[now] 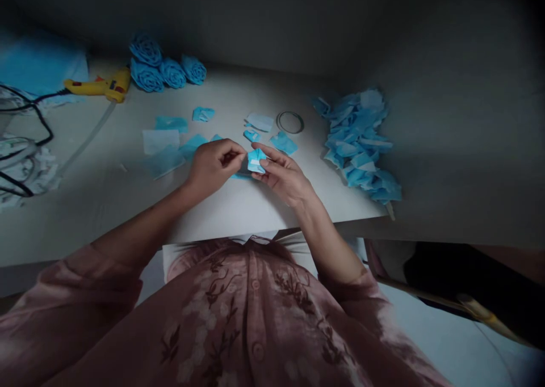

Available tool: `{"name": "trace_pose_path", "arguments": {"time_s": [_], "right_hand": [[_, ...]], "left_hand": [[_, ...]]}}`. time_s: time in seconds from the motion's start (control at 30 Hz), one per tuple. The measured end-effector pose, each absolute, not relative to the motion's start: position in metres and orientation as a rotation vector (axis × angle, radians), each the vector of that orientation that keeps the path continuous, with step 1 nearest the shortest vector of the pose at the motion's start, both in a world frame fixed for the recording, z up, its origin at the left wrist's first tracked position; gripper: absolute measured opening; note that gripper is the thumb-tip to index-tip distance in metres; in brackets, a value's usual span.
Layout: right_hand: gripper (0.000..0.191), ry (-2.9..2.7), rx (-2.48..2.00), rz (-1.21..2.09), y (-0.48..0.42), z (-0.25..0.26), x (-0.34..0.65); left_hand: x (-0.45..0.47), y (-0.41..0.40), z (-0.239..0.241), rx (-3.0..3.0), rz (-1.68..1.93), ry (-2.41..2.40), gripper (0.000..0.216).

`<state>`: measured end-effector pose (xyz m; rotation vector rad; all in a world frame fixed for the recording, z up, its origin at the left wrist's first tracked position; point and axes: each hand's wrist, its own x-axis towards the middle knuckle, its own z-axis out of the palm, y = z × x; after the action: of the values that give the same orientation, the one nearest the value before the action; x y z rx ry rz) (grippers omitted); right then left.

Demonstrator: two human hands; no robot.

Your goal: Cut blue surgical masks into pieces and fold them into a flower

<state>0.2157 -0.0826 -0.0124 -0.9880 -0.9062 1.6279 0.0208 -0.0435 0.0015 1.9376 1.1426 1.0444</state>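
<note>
My right hand [283, 174] grips a small folded blue piece [256, 161], seemingly paper or fabric, with a white patch on its face. Just left of it, my left hand [217, 163] has thumb and forefinger pinched together; whatever is between them is too small to make out. Around both hands lie loose blue pieces, among them a square-cut piece [284, 143], a small folded one [251, 135] and a crumpled one [203, 114]. A pale sheet [259, 122] is just beyond my fingers. Part of a blue strip [241, 176] shows beneath my left hand.
A yellow glue gun [100, 87] with a black cord lies at the back left, beside several rolled blue rosettes [172, 73]. A thin wire coil [290, 122] rests behind my right hand. On the right, a blue ruffled bunch [360, 143] reaches the table [238, 217] edge.
</note>
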Motion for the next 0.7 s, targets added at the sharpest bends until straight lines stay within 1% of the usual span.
{"name": "trace_pose_path", "arguments": {"time_s": [0.2, 0.37, 0.53, 0.63, 0.7], "right_hand": [[0.041, -0.765, -0.884, 1.793, -0.082, -0.010, 0.214], [0.038, -0.719, -0.807, 1.855, -0.084, -0.007, 0.213], [0.039, -0.737, -0.837, 1.770, -0.089, -0.003, 0.217], [0.041, -0.783, -0.846, 1.694, -0.090, -0.002, 0.220], [0.041, -0.847, -0.844, 1.656, -0.091, -0.002, 0.223]], "left_hand": [[0.023, -0.047, -0.001, 1.969, 1.107, 1.213, 0.006], [0.023, -0.045, -0.001, 1.909, 1.160, 1.198, 0.006], [0.020, -0.037, 0.001, 1.685, 1.279, 1.159, 0.007], [0.020, -0.035, 0.000, 1.614, 1.200, 1.084, 0.007], [0.020, -0.034, -0.001, 1.558, 1.143, 1.028, 0.012]]}}
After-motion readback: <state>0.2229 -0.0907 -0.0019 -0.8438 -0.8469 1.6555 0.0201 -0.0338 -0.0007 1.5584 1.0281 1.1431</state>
